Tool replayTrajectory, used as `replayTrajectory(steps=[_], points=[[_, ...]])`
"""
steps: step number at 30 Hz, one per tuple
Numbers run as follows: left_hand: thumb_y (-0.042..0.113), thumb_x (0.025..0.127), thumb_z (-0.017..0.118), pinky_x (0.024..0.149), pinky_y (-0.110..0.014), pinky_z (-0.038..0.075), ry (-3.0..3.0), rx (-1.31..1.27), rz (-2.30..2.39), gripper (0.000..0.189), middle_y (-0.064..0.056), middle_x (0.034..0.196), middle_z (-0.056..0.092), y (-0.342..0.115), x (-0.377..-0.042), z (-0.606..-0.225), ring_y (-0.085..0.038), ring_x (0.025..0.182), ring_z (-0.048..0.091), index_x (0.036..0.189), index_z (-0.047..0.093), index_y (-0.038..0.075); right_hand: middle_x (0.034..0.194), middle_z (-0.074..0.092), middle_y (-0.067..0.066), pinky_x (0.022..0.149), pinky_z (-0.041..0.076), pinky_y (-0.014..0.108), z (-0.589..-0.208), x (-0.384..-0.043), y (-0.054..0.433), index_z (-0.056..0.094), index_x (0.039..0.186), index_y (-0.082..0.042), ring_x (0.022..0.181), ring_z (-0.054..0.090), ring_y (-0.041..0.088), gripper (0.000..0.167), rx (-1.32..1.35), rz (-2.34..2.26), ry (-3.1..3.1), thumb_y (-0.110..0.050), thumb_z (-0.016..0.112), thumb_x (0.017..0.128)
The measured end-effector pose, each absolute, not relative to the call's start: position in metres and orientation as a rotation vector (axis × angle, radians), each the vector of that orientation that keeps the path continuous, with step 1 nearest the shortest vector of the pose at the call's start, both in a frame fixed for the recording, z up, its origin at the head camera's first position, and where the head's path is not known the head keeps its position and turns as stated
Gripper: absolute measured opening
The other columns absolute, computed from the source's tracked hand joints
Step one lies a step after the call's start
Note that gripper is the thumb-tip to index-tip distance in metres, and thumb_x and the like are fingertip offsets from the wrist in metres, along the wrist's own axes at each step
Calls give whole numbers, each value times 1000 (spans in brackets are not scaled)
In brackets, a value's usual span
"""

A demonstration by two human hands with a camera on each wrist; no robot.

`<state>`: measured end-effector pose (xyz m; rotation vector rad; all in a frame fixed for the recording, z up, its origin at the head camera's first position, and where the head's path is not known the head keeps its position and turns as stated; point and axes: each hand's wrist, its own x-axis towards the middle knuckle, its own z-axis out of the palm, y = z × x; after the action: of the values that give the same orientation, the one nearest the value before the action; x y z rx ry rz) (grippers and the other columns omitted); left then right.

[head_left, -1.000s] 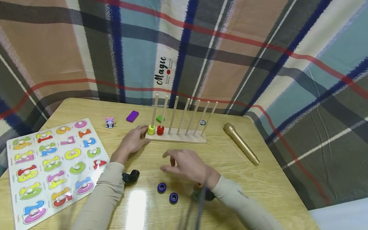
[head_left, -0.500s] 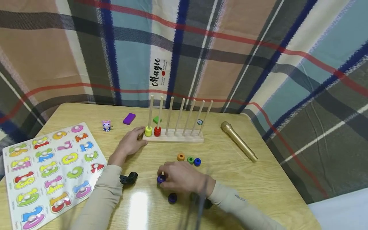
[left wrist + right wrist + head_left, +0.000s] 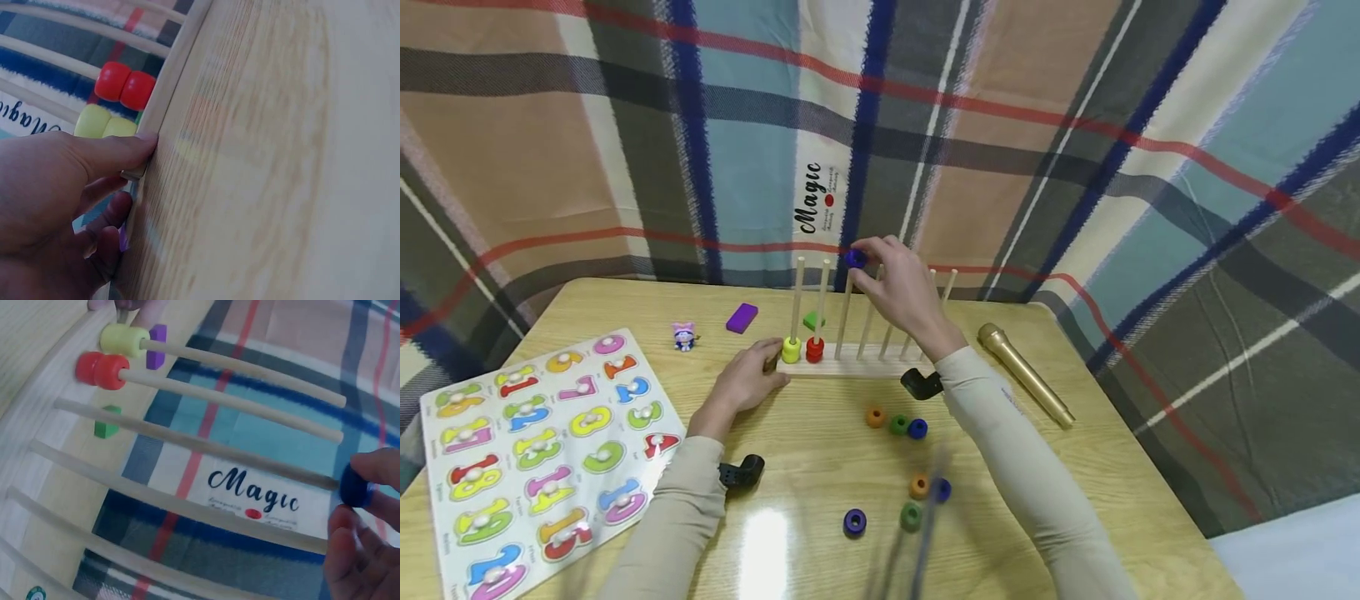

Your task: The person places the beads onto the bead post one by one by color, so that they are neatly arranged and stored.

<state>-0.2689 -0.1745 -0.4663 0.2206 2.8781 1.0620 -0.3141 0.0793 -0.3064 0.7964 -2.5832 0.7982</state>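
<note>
A wooden peg rack [image 3: 857, 367] with several upright rods stands near the back of the table. Yellow beads [image 3: 791, 350] sit at the foot of its first rod, red beads [image 3: 815, 350] on its second. My left hand [image 3: 745, 385] grips the rack's left end, the thumb on its front edge in the left wrist view. My right hand [image 3: 904, 287] pinches a dark blue-purple bead [image 3: 354, 485] between thumb and fingers, at the top end of the third rod. In the right wrist view the bead meets the rod tip; whether it is threaded I cannot tell.
Loose orange, green and blue beads [image 3: 898, 425] lie in front of the rack, with a purple bead [image 3: 854, 523] nearer. A number puzzle board [image 3: 681, 400] covers the left side. A gold microphone [image 3: 1026, 375] lies right. Behind are a purple block [image 3: 742, 317] and a small figurine [image 3: 683, 336].
My right hand picked up one of the two purple beads from the table and carried it up to the third rod's top. The left hand stays on the rack's end.
</note>
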Motion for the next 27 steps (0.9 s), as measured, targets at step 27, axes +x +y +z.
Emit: replayTrajectory(steps=[27], points=[[19, 104, 69, 121, -72, 31, 2871, 203, 1065, 69, -27, 169, 35, -174, -269, -467, -55, 149, 37, 161, 39, -6, 116, 66, 11, 51, 42, 27, -338, -277, 99, 66, 138, -8, 65, 52, 16, 40, 856, 739, -2524, -24, 72, 102]])
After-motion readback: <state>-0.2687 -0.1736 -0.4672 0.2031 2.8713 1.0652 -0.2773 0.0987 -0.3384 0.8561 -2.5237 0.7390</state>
